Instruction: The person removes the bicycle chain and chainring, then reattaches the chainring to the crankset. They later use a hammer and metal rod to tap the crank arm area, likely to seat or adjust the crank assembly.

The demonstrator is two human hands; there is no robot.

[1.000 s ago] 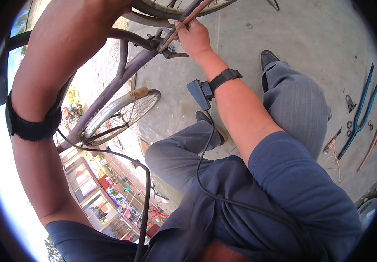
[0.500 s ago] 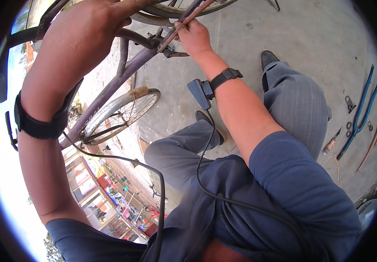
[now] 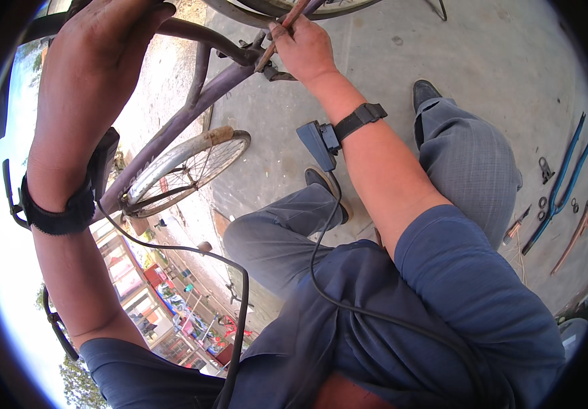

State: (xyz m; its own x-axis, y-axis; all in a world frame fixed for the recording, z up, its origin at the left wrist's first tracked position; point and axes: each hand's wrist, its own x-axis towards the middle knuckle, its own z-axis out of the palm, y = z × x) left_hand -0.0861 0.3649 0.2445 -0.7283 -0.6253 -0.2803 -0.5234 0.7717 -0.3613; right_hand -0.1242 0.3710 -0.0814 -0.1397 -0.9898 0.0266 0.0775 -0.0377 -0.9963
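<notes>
- Gripping: my left hand (image 3: 106, 51) was wrapped over a dark curved bar (image 3: 191, 33) of the bicycle frame (image 3: 191, 112) at the upper left, fingers closed round it.
- My right hand (image 3: 305, 49) was closed on a thin reddish-brown rod (image 3: 281, 31), held slanted against the frame where its tubes met, near the top edge.
- The frame ran as a purplish tube from that joint down to the left, towards a spoked wheel (image 3: 188, 167) with a worn pale tyre.
- Both wrists wore black straps; a small dark box (image 3: 318, 143) hung on the right one, with a black cable (image 3: 321, 273) running down over my blue shirt.
- My knees in grey trousers (image 3: 471, 163) were bent over the concrete ground (image 3: 498, 61).
- A blue fork (image 3: 560, 184), a reddish wrench (image 3: 573, 235) and small metal rings (image 3: 545, 202) lay on the ground at my right, well apart from both hands.
</notes>
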